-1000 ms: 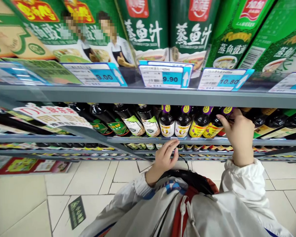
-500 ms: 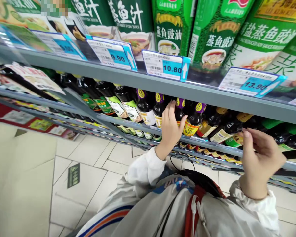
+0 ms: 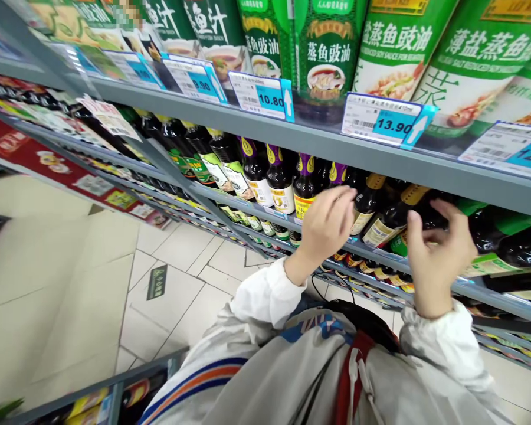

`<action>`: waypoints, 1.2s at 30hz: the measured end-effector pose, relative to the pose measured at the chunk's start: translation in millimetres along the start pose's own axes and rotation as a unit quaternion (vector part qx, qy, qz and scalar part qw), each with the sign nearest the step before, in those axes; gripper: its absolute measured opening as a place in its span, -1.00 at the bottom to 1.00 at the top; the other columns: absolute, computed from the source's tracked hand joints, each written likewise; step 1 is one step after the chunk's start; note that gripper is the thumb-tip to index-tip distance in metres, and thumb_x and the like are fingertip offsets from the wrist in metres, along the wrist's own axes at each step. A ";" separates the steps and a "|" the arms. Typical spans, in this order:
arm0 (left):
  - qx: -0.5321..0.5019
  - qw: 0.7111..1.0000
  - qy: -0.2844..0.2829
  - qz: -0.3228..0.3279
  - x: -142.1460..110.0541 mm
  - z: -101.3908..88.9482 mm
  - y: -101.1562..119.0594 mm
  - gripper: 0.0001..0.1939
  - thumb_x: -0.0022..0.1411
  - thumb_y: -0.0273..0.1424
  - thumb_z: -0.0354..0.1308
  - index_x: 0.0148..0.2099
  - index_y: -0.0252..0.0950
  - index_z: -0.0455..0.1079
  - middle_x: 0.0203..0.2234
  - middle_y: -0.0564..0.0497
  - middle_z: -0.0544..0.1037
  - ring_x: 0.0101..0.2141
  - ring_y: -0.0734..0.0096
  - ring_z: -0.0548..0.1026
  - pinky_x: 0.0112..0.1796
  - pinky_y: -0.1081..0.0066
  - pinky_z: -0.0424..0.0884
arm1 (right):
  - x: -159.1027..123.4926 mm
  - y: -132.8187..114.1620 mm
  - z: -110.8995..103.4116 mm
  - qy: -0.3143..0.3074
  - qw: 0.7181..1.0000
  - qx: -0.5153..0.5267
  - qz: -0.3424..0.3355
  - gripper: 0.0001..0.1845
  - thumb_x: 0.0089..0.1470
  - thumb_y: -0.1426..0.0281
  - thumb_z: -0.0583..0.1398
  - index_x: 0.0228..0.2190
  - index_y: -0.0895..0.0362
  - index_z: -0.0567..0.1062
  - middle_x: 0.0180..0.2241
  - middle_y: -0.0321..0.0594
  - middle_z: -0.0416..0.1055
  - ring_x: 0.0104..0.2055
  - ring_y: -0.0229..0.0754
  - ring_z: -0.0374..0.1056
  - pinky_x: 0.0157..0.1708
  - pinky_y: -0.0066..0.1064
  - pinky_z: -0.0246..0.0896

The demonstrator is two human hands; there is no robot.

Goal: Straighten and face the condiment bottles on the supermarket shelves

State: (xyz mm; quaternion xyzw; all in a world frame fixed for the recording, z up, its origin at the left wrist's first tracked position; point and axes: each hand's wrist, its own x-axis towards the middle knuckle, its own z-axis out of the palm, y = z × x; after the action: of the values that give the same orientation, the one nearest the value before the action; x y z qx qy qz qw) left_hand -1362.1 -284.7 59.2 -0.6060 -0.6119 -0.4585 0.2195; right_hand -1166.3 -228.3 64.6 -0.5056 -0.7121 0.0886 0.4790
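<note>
My left hand (image 3: 330,227) is raised at a shelf of dark sauce bottles, its fingers stretched out and bent toward the right. Just behind it stands a bottle with a purple neck label (image 3: 337,173), its lower part covered by my hand. My right hand (image 3: 445,254) is open, thumb and fingers apart in a curve, with nothing seen between them. Closest to it is a dark bottle with a gold neck band (image 3: 392,217), leaning in view. Whether either hand touches glass I cannot tell. Left of my left hand stands a yellow-labelled bottle (image 3: 304,188).
Overhead, a grey shelf edge (image 3: 274,127) with price tags (image 3: 380,123) juts out, bearing green-labelled bottles (image 3: 330,53). Dark bottles with green labels (image 3: 487,236) stand on the right. Lower shelves hold more bottles. Tiled floor (image 3: 177,295) lies below, with another shelf unit (image 3: 115,392) at bottom left.
My left hand has moved right, away from the purple-necked bottle it was around, and its thumb is now hidden. My right hand has shifted left and opened wider. The view has turned toward the right.
</note>
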 end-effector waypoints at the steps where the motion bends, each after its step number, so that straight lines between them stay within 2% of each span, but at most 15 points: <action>1: -0.003 0.999 -0.031 0.011 4.2 4.5 11.3 -0.69 0.49 -0.38 -0.10 0.14 -0.33 0.34 0.00 -0.18 0.55 0.09 0.32 0.49 0.16 0.33 0.37 | 6.0 -0.1 8.5 0.007 1.000 -0.018 -0.005 -0.35 0.18 -0.05 0.24 0.09 0.15 0.39 -0.08 -0.02 0.49 -0.51 -0.08 0.41 -0.34 -0.16 0.39; 3: 0.024 0.996 -0.090 -0.014 16.6 14.3 28.1 -0.65 0.49 -0.33 -0.09 0.19 -0.36 0.30 0.09 -0.23 0.49 0.13 0.23 0.46 0.16 0.31 0.36 | 18.2 -0.3 24.8 0.009 0.998 -0.063 0.000 -0.24 0.08 -0.09 0.30 0.07 0.21 0.34 -0.13 0.03 0.50 -0.47 0.01 0.42 -0.34 -0.14 0.36; 6: 0.075 0.976 -0.188 -0.079 39.8 26.9 38.1 -0.56 0.47 -0.24 0.00 0.24 -0.41 0.24 0.12 -0.32 0.44 0.12 0.08 0.47 0.08 0.28 0.41 | 32.7 1.0 38.7 -0.010 0.989 -0.145 0.004 -0.33 0.07 -0.06 0.30 -0.05 0.21 0.36 -0.24 0.07 0.49 -0.33 0.20 0.44 -0.30 -0.09 0.34; 8: 0.083 0.961 -0.246 -0.099 52.6 31.9 37.4 -0.63 0.47 -0.30 0.00 0.20 -0.40 0.27 0.05 -0.29 0.49 0.04 0.10 0.52 -0.01 0.31 0.45 | 38.3 3.4 38.2 -0.042 0.983 -0.178 -0.011 -0.41 0.13 -0.02 0.26 -0.07 0.20 0.35 -0.28 0.08 0.48 -0.30 0.24 0.43 -0.29 -0.07 0.32; 10: 0.078 0.952 -0.277 -0.101 60.5 34.1 33.8 -0.71 0.47 -0.41 -0.05 0.15 -0.36 0.31 -0.02 -0.24 0.53 0.00 0.13 0.54 -0.05 0.34 0.45 | 41.0 6.5 32.4 -0.080 0.978 -0.189 -0.027 -0.45 0.18 0.03 0.21 -0.04 0.22 0.32 -0.32 0.07 0.46 -0.33 0.22 0.41 -0.28 -0.06 0.30; 12: 0.068 0.952 -0.285 -0.092 64.4 34.6 30.1 -0.71 0.46 -0.49 -0.08 0.13 -0.36 0.34 -0.03 -0.22 0.54 0.01 0.14 0.53 -0.02 0.33 0.43 | 42.5 9.0 25.1 -0.114 0.974 -0.192 -0.037 -0.47 0.21 0.06 0.17 -0.02 0.23 0.29 -0.37 0.04 0.44 -0.36 0.20 0.39 -0.28 -0.07 0.29; 15: 0.059 0.952 -0.288 -0.085 66.8 34.0 29.2 -0.71 0.43 -0.50 -0.03 0.13 -0.41 0.36 0.00 -0.26 0.53 0.08 0.10 0.48 0.08 0.29 0.37 | 44.3 9.3 17.6 -0.146 0.967 -0.205 -0.043 -0.49 0.22 0.10 0.13 -0.01 0.26 0.28 -0.39 0.05 0.42 -0.35 0.21 0.37 -0.30 -0.08 0.27; 18: 0.065 0.948 -0.295 -0.103 68.5 33.6 35.9 -0.67 0.44 -0.36 0.03 0.12 -0.47 0.37 0.03 -0.31 0.51 0.11 0.04 0.44 0.12 0.25 0.34 | 45.8 6.6 15.1 -0.157 0.962 -0.221 -0.038 -0.46 0.21 0.12 0.13 0.01 0.30 0.27 -0.37 0.10 0.42 -0.33 0.22 0.37 -0.32 -0.10 0.27; 21: 0.078 0.945 -0.285 -0.137 69.5 33.8 44.2 -0.58 0.45 -0.20 0.02 0.10 -0.47 0.38 0.02 -0.35 0.50 0.05 0.03 0.48 0.05 0.24 0.39 | 46.3 5.1 14.7 -0.165 0.963 -0.209 -0.033 -0.45 0.19 0.13 0.14 0.02 0.30 0.25 -0.36 0.08 0.42 -0.33 0.21 0.38 -0.31 -0.11 0.27; 24: 0.083 0.945 -0.284 -0.139 70.7 32.9 45.7 -0.53 0.44 -0.16 0.02 0.11 -0.49 0.36 0.03 -0.37 0.49 0.05 0.02 0.48 0.05 0.23 0.39 | 45.7 6.8 15.0 -0.160 0.969 -0.187 -0.037 -0.45 0.19 0.13 0.14 0.04 0.27 0.24 -0.36 0.04 0.43 -0.34 0.18 0.38 -0.32 -0.13 0.27; 29: 0.056 0.922 -0.375 -0.076 75.9 26.8 36.2 -0.68 0.42 -0.36 0.07 0.10 -0.47 0.37 -0.01 -0.30 0.54 0.03 0.05 0.50 0.06 0.22 0.39 | 43.0 9.5 17.0 -0.150 0.972 -0.178 -0.035 -0.45 0.19 0.11 0.11 0.03 0.26 0.24 -0.38 0.02 0.43 -0.38 0.17 0.37 -0.35 -0.14 0.25; 36: 0.092 0.913 -0.389 -0.086 81.2 14.8 35.7 -0.73 0.44 -0.36 0.04 0.03 -0.41 0.43 -0.08 -0.27 0.58 -0.06 0.03 0.55 -0.05 0.17 0.46 | 44.4 7.1 22.3 -0.125 0.975 -0.179 -0.028 -0.56 0.13 0.15 0.14 -0.08 0.21 0.34 -0.40 -0.01 0.41 -0.36 0.16 0.37 -0.30 -0.08 0.30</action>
State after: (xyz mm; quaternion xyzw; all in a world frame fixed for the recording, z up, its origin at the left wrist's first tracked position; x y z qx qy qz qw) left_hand -1337.9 -234.1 129.6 -0.6588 -0.7378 -0.1455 -0.0218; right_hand -1180.3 -181.2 74.8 -0.5477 -0.7847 0.0084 0.2903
